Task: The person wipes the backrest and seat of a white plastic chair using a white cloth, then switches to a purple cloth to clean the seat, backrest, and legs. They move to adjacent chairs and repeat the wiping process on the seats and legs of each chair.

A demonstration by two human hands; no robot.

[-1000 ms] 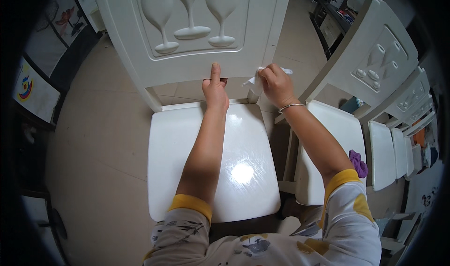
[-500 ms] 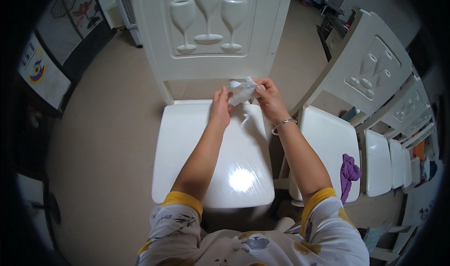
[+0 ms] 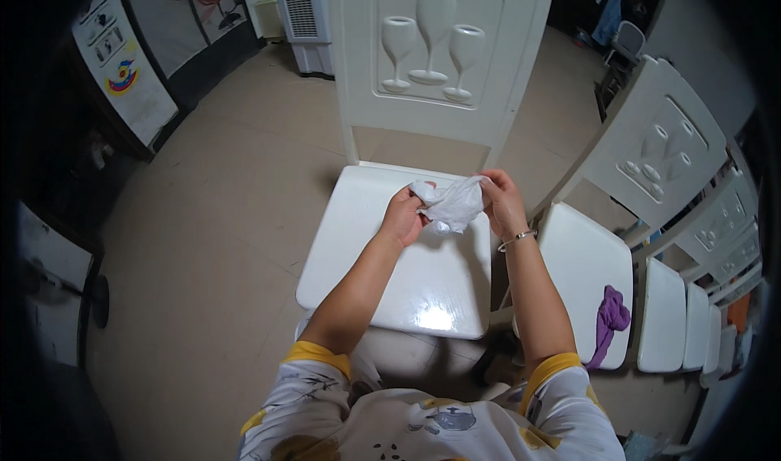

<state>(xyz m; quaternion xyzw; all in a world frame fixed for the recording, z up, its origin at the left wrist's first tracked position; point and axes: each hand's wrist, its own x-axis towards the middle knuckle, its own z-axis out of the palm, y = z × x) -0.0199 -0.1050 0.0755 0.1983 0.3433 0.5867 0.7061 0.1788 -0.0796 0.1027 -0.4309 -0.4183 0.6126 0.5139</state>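
Between my two hands a thin, crumpled white tissue (image 3: 457, 205) is stretched out over the far part of a white chair seat (image 3: 390, 278). My left hand (image 3: 403, 217) pinches its left end, and my right hand (image 3: 504, 201) grips the right edge between thumb and fingers. Something small and shiny shows just under the tissue, too unclear to name. Behind the seat rises the chair's white backrest (image 3: 508, 46), with three raised wine glasses on its panel.
On the right a second white chair (image 3: 582, 258) carries a purple cloth (image 3: 610, 323) near its front edge. Several more white chairs (image 3: 663, 315) line up beyond it. A white air cooler (image 3: 305, 22) stands at the back left, on the tiled floor (image 3: 195, 241).
The tissue is spread wider between my hands than before. My view has shifted, so the chair and both hands appear farther right and the hands lower.
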